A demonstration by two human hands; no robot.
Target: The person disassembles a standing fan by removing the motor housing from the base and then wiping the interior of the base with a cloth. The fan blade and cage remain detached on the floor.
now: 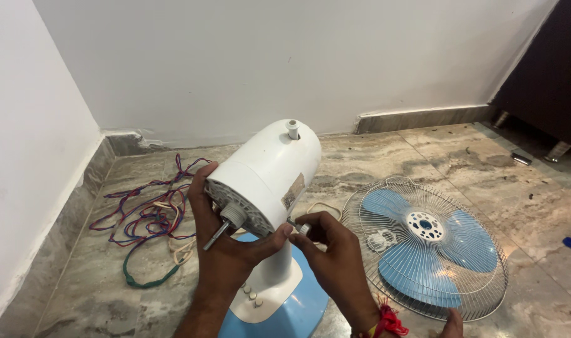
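I have the white motor housing (266, 172) of the table fan at the centre of the frame, tipped so its front face looks toward me, with the bare shaft (216, 236) and its threaded collar poking out to the lower left. My left hand (226, 241) is clasped around the lower front rim of the housing, thumb across the face, steadying it on its white neck above the blue base (298, 310). My right hand (335, 253) is pinched shut on a small metal piece (296, 224) at the housing's right edge, just beside the worn sticker; whether that is a screw or a tool tip I cannot tell, it is too small.

The wire guard (426, 241) with the blue blade (451, 247) lying in it rests on the marble floor to the right, well apart from the motor. A tangle of red, blue and green wires (149, 216) lies at the left, near the wall.

I judge I am working a fastener at the side of the motor casing, with blade and guard already off. The next move calls for a firm left hold so the head does not swivel, and small, careful turns with my right fingertips.
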